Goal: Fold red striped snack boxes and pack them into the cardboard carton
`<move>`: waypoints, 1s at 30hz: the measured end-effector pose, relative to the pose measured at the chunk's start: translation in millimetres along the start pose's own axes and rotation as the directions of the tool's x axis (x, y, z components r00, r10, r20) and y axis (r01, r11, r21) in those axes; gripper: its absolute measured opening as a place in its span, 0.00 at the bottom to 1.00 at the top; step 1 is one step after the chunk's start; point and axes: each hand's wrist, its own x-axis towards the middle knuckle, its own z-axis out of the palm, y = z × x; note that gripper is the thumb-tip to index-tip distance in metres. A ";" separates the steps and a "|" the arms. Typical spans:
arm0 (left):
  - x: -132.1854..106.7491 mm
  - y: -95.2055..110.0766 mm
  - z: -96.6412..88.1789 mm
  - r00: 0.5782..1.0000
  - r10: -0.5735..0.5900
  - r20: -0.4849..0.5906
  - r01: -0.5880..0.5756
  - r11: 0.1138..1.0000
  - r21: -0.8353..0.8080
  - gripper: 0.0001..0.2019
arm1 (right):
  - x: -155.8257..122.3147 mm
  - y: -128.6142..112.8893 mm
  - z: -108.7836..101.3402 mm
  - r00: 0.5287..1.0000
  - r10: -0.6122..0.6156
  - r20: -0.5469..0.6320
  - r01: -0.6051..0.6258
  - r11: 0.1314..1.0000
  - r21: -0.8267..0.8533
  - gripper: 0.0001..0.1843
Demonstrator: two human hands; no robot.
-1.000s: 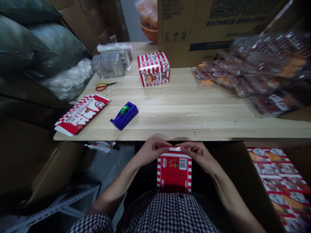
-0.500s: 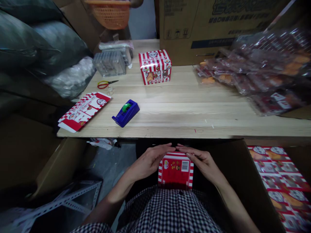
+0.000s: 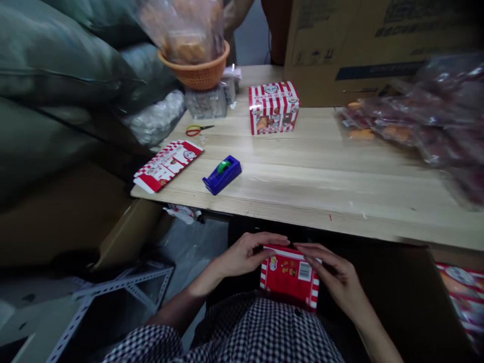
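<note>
A red-and-white striped cardboard box (image 3: pixel 289 280) rests against my lap below the table edge, its red panel with a barcode facing up. My left hand (image 3: pixel 251 253) grips its upper left corner, thumb on the panel and fingers along the far edge. On the upper right corner, my right hand (image 3: pixel 333 266) holds the box the same way, fingertips close to those of the left. The far side of the box is hidden.
On the table stand a blue tape dispenser (image 3: pixel 222 175), scissors (image 3: pixel 197 130), a flattened carton (image 3: pixel 168 165) and an upright striped box (image 3: pixel 274 108). Bagged items (image 3: pixel 408 123) lie right. Behind, a person's arm (image 3: pixel 239 11) is near a loaded orange basket (image 3: pixel 200 74).
My view has swung left, so the table's things sit further right. The orange basket appears lower, with plastic-wrapped items visible in it. Both hands stay on the box, which is slightly tilted.
</note>
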 end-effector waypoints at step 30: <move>27.1 42.4 0.5 0.676 -0.317 0.665 0.690 0.591 -0.418 0.08 | -43.8 -75.5 12.5 0.980 -0.146 0.133 0.146 0.989 0.007 0.16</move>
